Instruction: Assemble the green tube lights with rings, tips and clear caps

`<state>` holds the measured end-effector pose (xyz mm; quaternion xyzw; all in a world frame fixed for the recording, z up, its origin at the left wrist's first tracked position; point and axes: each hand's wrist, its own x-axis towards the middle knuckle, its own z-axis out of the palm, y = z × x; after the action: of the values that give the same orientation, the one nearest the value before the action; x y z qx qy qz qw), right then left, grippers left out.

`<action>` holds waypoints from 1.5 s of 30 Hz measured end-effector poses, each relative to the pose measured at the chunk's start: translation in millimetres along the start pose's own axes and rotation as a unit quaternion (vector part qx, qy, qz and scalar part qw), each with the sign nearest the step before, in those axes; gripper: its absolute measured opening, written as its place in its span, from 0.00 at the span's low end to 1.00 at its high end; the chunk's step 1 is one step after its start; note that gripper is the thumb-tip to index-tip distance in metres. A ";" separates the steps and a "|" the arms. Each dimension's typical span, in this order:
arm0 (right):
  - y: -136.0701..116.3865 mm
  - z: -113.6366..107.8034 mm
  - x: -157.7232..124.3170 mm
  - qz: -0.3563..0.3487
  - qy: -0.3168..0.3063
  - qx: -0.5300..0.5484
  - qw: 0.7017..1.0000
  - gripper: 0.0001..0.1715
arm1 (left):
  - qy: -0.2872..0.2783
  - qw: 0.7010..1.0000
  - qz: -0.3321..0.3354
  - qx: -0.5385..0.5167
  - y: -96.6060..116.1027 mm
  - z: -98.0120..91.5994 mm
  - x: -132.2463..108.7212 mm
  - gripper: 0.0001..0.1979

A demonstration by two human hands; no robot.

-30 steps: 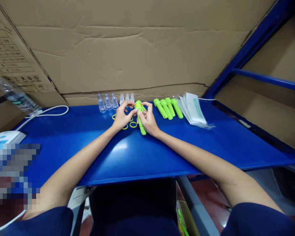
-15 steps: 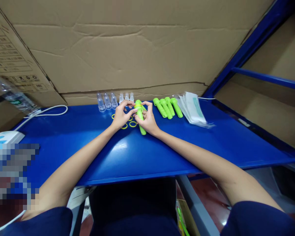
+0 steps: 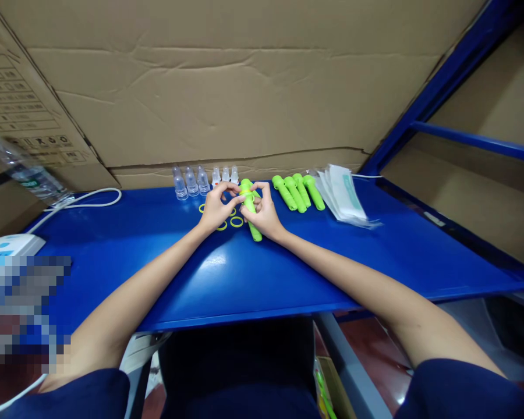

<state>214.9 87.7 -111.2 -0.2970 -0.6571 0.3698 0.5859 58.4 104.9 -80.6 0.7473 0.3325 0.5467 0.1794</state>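
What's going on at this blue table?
A person is working on a green tube with both bare hands. The right hand holds it, while the left hand's fingertips are at the yellow band near its far end. Loose yellow rings lie by the left hand. Beyond it stand clear bottle-shaped pieces; to the right lie four more green tubes and some plastic packets.
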 end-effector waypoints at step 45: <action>-6.0 1.7 -3.1 0.000 0.010 -0.030 0.999 0.24 | -0.002 1.000 -0.012 -0.010 -0.7 2.1 -1.4 0.09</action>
<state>214.0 81.6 -107.9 -0.3181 -0.6624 0.3468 0.5829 59.9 104.6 -82.7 0.7422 0.3363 0.5464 0.1938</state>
